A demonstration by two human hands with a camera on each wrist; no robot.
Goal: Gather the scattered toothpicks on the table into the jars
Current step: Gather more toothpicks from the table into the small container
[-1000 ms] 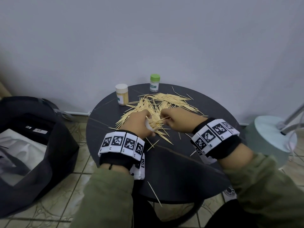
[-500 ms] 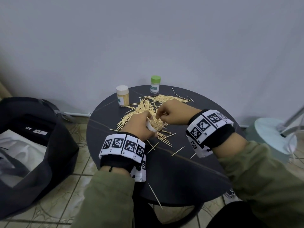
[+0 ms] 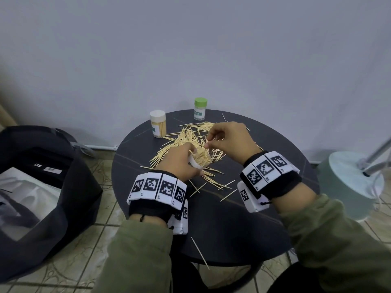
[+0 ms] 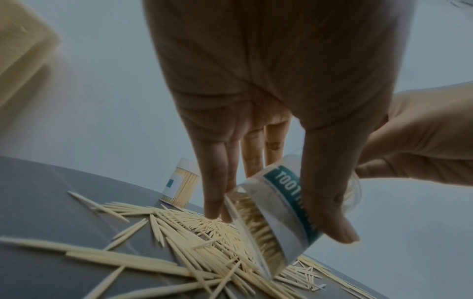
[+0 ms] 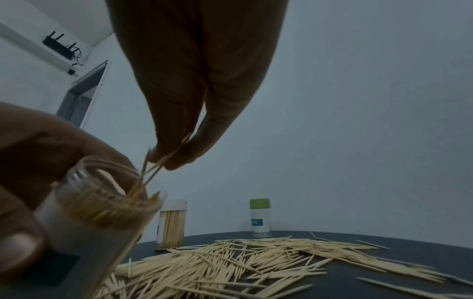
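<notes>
Head view showed the round dark table [image 3: 222,225] strewn with loose toothpicks [image 3: 186,138]. Left hand [image 3: 179,163] gripped an open, tilted jar [image 3: 201,160] above the pile. Right hand [image 3: 230,140] pinched a few toothpicks [image 5: 153,172], their tips in the jar's mouth.

Three small clear plastic jars show: one open jar [image 3: 200,160] packed with toothpicks at the centre of the round dark table [image 3: 222,218], one white-lidded jar [image 3: 158,126] full of toothpicks at 11 o'clock, and one green-lidded jar [image 3: 200,108] at 12 o'clock. One loose heap of pale wooden toothpicks [image 3: 188,138], too many to count, spreads from centre toward 12 o'clock. Two hands are in view. One black bag [image 3: 42,187] sits at 9 o'clock.
</notes>
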